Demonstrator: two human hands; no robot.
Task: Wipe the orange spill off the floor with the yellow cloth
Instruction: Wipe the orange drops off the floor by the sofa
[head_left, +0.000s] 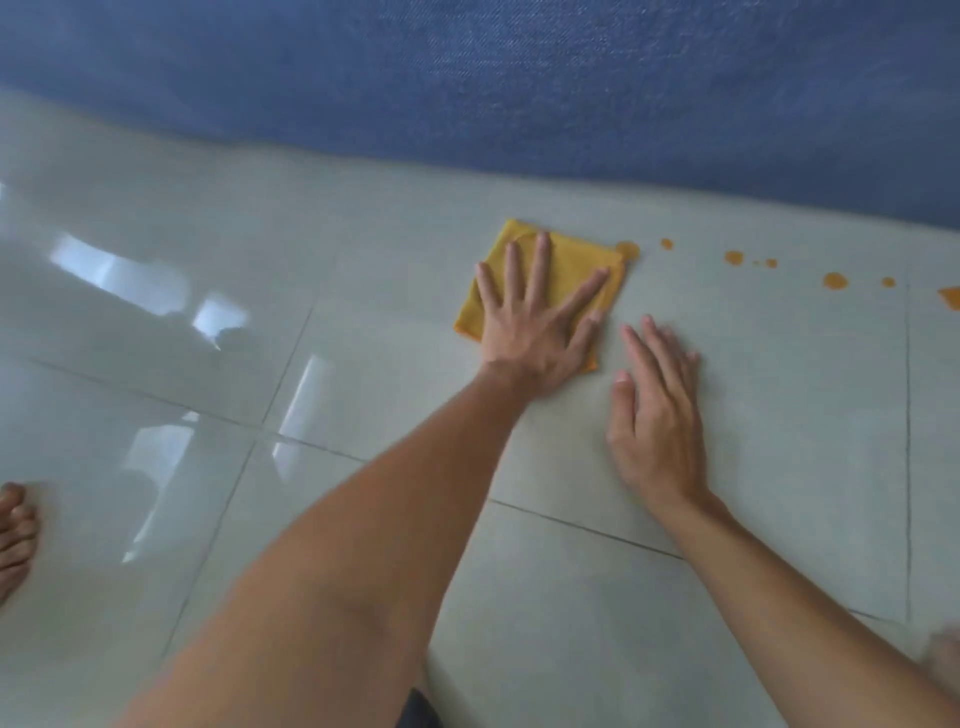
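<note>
A folded yellow cloth (558, 260) lies flat on the pale tiled floor (779, 415). My left hand (537, 322) presses down on it, palm flat and fingers spread, covering the cloth's near half. An orange spill runs off to the right as a line of drops: one drop (628, 249) touches the cloth's far right corner, a bigger drop (835, 280) lies further along, and a patch (951, 297) sits at the frame's right edge. My right hand (657, 415) rests flat on the bare tile just right of the cloth, holding nothing.
A blue textured carpet or fabric (467, 78) fills the far side beyond the tiles, its edge just behind the cloth and spill. A bare foot (15, 535) stands at the left edge. The glossy tiles to the left show bright reflections.
</note>
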